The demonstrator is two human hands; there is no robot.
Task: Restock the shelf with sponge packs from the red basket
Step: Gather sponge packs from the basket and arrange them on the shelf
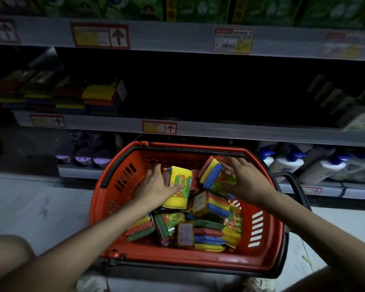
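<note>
Over the red basket [268,234], both hands clasped sponge packs: left hand [156,184] a yellow pack [178,187], right hand [246,179] a multicoloured pack [212,173]; likely light, squashy, slippery-wrapped, best pinched across the edges.

Red basket [122,182] with black handles [105,175] and slotted walls, under both hands. Yellow sponge pack [178,189] with green-and-orange label beside left hand [156,184]. Yellow, blue and red pack [212,173] against right hand [243,179]. Below the hands, a jumble of red, green, blue and yellow ridged sponges. Beyond the hands, grey shelf edge [240,131] with red-bordered yellow tags [159,127] bearing dark arrows. Far left of the hands, yellow, orange and blue stacks [101,98]. Right of the right hand, white bottles [287,163] with blue caps.
</note>
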